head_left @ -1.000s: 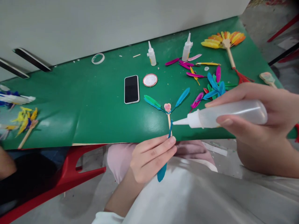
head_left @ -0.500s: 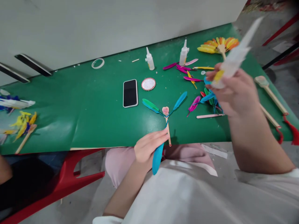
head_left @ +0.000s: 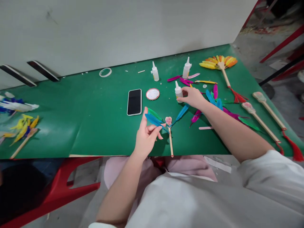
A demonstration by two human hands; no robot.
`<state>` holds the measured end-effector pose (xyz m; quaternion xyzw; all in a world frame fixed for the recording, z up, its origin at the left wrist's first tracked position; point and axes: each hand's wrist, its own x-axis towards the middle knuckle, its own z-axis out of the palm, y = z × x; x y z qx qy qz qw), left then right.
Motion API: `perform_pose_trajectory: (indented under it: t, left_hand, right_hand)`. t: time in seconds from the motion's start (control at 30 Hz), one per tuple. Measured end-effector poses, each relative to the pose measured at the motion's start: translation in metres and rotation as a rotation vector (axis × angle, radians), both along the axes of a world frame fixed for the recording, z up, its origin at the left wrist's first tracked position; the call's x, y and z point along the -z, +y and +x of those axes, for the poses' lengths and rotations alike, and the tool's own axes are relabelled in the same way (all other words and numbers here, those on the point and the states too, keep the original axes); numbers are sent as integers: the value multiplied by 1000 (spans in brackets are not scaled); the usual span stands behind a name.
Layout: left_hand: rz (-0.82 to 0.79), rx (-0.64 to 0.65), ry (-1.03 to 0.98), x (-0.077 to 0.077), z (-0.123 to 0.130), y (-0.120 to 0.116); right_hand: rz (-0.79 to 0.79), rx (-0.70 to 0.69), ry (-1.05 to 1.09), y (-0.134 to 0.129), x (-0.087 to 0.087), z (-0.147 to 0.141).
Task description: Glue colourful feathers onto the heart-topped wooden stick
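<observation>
My left hand (head_left: pixel 145 139) pinches a blue feather (head_left: pixel 153 119) near its quill, left of a wooden stick (head_left: pixel 171 142) with a pinkish heart-shaped head (head_left: pixel 168 120). Behind the held feather, a green feather (head_left: pixel 155 113) partly shows. Another blue feather (head_left: pixel 182 113) slants out from the right of the head. My right hand (head_left: pixel 193 97) is closed round a white glue bottle (head_left: pixel 178 90), which is upright at the table surface. Under and beside my right forearm lie loose blue, magenta and green feathers (head_left: pixel 218 103), partly hidden by the arm.
A phone (head_left: pixel 134 102) and a round white lid (head_left: pixel 152 94) lie left of the bottle. Two more glue bottles (head_left: pixel 155 72) stand behind. A yellow-orange feather fan (head_left: pixel 221 65) and tasselled sticks (head_left: pixel 261 125) are at the right. Yellow feathers (head_left: pixel 23 126) lie far left.
My right hand has lowered the glue bottle from raised at the right to the table. My left hand has moved up from beside the stick's handle, and the blue feather now points up-left.
</observation>
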<state>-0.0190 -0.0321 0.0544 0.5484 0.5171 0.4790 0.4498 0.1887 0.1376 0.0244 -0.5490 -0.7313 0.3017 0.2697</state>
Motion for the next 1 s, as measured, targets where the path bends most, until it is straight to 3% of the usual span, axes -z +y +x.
perform_pose_trajectory:
  t: [0.27,0.37,0.47,0.53,0.67,0.77,0.87,1.0]
  left_hand:
    - [-115,57,15,6,2,24]
    - [-148,60,10,11,5,27]
    - [-164,76,17,13,7,27]
    - [-165,106,27,13,9,27]
    - [-147,187,93,11,16,25]
    - [-94,223,160,12,17,22]
    - [2,159,264,19,15,14]
    - [312,-25,648,41,16,-11]
  right_hand:
    - [10,-30,-159,-9,-4,11]
    - [123,-42,-257,-20,-17,15]
    - [277,90,-223,-44,-35,17]
    - [198,117,-99,-62,-43,13]
    - [-109,-156,139,-86,-42,-8]
    - [-222,-217,186,-88,-35,-17]
    - [-269,-113,307,-84,-28,-11]
    - [-289,154,505,-80,-18,5]
